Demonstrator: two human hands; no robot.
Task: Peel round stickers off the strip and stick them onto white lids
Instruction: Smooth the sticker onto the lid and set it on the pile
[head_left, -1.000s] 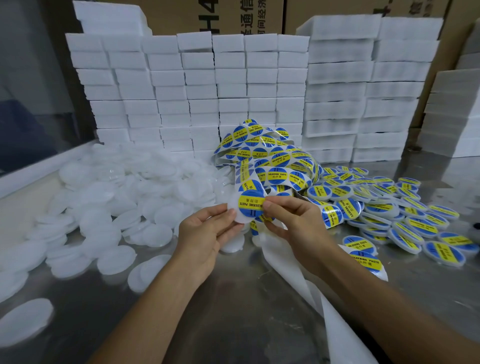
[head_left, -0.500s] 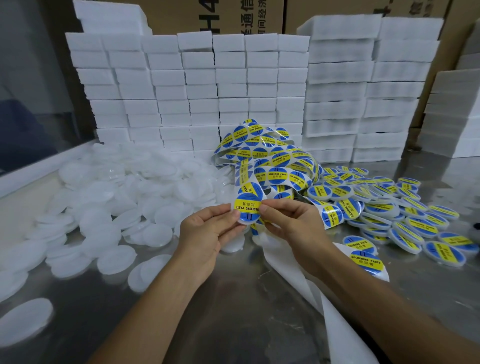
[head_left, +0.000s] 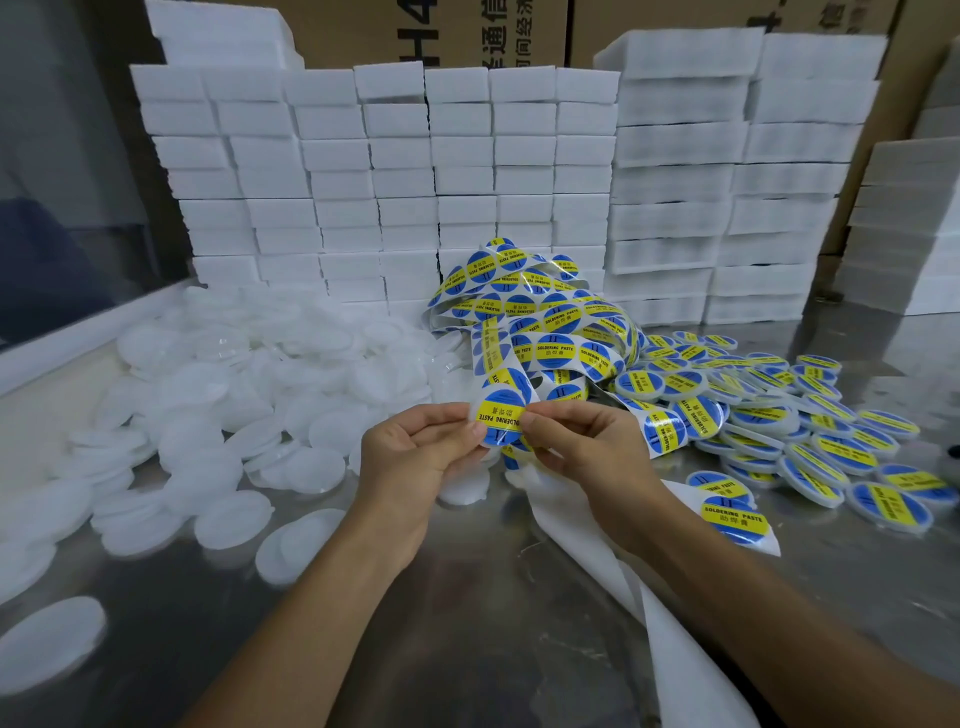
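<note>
Head view: left hand and right hand raised over the steel desk, both pinching one round sticker at the strip end, fingers curled on its edges. No lid visibly held. Bare white lids heaped left, labelled lids piled right, spent backing trailing down. Probably peeling now; next, freeing the sticker, fetching a bare lid, centring and pressing flat.
</note>
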